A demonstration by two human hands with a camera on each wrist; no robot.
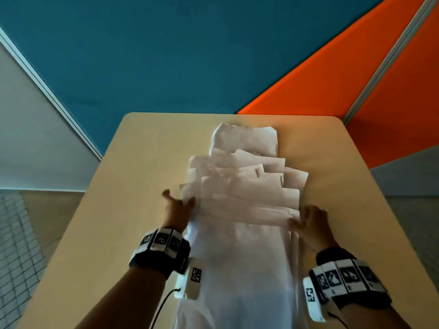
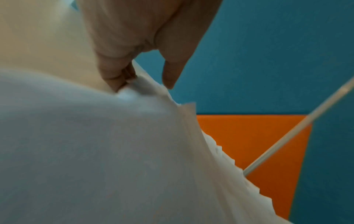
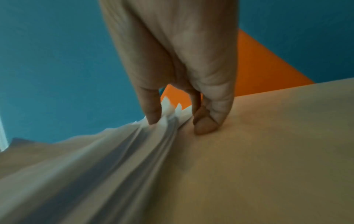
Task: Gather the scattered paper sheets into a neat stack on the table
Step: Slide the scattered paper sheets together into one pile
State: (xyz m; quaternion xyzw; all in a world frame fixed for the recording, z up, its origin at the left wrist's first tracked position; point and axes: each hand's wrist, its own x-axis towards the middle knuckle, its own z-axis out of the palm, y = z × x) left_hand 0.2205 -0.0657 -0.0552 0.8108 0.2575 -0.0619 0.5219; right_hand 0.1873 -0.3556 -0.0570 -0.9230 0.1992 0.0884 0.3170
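White paper sheets [image 1: 244,200] lay fanned in an overlapping run down the middle of the table [image 1: 147,148], from near the far edge to the near edge. Left hand [image 1: 177,210] sat at the run's left side, its grip pinching sheet edges between thumb [image 2: 170,72] and curled fingers [image 2: 114,75]. Right hand [image 1: 311,219] sat at the right side, thumb [image 3: 151,106] on top of the sheet edges, curled fingers [image 3: 206,124] touching the table beside them, grip closed on the edges. Wrist bands on both arms. Blue and orange panels behind the table.
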